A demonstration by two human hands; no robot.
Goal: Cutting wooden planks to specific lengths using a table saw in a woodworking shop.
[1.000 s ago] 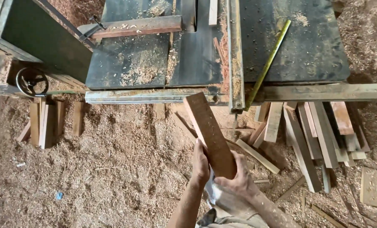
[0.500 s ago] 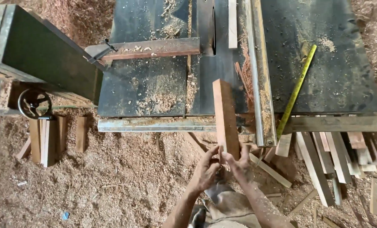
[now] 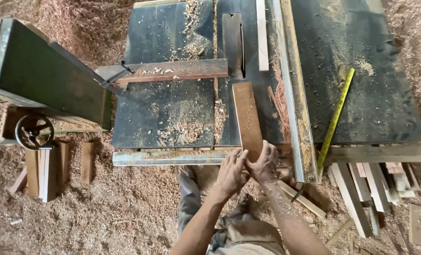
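A reddish-brown wooden board (image 3: pixel 247 118) lies lengthwise on the dark table-saw top (image 3: pixel 172 113), its far end close to the blade slot insert (image 3: pixel 232 45). My left hand (image 3: pixel 231 172) and my right hand (image 3: pixel 265 164) both grip the board's near end at the table's front edge. A metal rip fence (image 3: pixel 293 89) runs along the right side of the board. A wooden crosspiece with a clamp (image 3: pixel 170 71) lies across the table to the left of the slot.
A yellow tape measure strip (image 3: pixel 335 120) lies on the right table half. Sawdust piles cover the table and the floor. Cut wood strips (image 3: pixel 370 189) lie heaped at the right, short blocks (image 3: pixel 45 170) at the left near a handwheel (image 3: pixel 33 132).
The board went from raised and tilted in front of the table to lying flat on the saw top, pushed forward toward the blade slot. Both hands followed its near end.
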